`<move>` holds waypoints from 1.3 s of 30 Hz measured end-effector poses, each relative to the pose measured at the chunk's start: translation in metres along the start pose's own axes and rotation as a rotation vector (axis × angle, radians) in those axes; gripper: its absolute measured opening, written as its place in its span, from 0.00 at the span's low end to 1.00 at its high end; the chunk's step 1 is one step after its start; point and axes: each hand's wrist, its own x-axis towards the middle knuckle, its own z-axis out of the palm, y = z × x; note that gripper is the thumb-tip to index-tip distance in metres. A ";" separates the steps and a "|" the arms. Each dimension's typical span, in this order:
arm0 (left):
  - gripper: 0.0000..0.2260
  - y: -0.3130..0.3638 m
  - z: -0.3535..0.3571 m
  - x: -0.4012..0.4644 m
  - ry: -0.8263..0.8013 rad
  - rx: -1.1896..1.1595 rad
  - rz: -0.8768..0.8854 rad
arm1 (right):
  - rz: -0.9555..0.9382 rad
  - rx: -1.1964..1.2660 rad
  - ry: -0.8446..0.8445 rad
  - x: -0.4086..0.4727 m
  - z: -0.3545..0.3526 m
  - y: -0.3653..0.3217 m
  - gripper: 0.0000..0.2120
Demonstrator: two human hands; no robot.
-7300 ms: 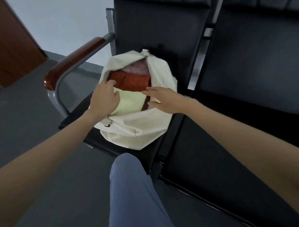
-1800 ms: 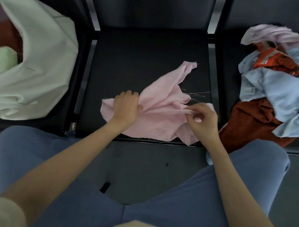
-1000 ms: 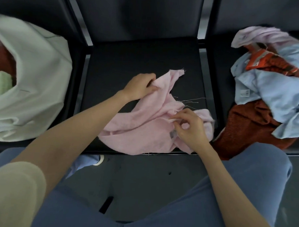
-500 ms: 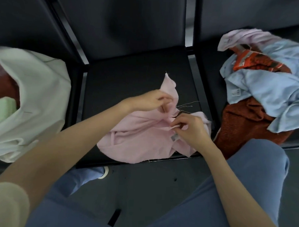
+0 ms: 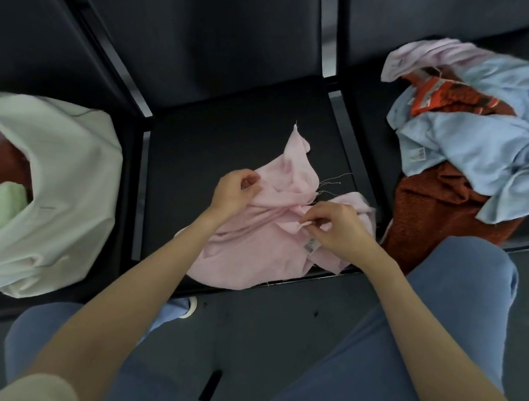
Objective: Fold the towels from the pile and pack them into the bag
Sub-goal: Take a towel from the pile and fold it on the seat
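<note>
While one crumpled pink cloth towel (image 5: 255, 248) lies on the middle black seat (image 5: 198, 155) of three, the left hand (image 5: 233, 193) and right hand (image 5: 337, 230) each pinch a fold of it. One cream fabric bag (image 5: 63, 191) sits left; one mixed towel pile (image 5: 465, 154) right.

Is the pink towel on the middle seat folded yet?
Not yet: the pink towel lies crumpled, with the left hand and right hand pinching its edges.

Head camera looks steeply down (close) onto the seats (image 5: 230, 132)
</note>
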 end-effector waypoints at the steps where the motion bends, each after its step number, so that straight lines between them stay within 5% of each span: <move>1: 0.11 0.000 0.002 0.002 -0.002 0.025 0.011 | 0.004 0.005 -0.003 0.000 0.000 0.000 0.09; 7: 0.04 0.009 0.004 -0.004 0.160 0.006 0.041 | -0.056 0.019 0.062 -0.002 -0.002 -0.003 0.10; 14: 0.09 0.045 -0.008 -0.040 -0.039 -0.413 0.149 | -0.017 0.020 0.148 0.013 -0.008 -0.028 0.03; 26: 0.11 0.049 -0.009 -0.052 0.015 -0.597 0.029 | 0.104 0.047 0.155 0.038 0.006 -0.044 0.10; 33: 0.05 0.000 -0.025 -0.054 0.021 -0.164 0.165 | 0.121 0.073 0.277 0.029 0.005 -0.043 0.03; 39: 0.13 -0.075 -0.055 -0.100 0.187 -0.087 -0.062 | 0.170 0.113 0.352 0.020 -0.004 -0.039 0.03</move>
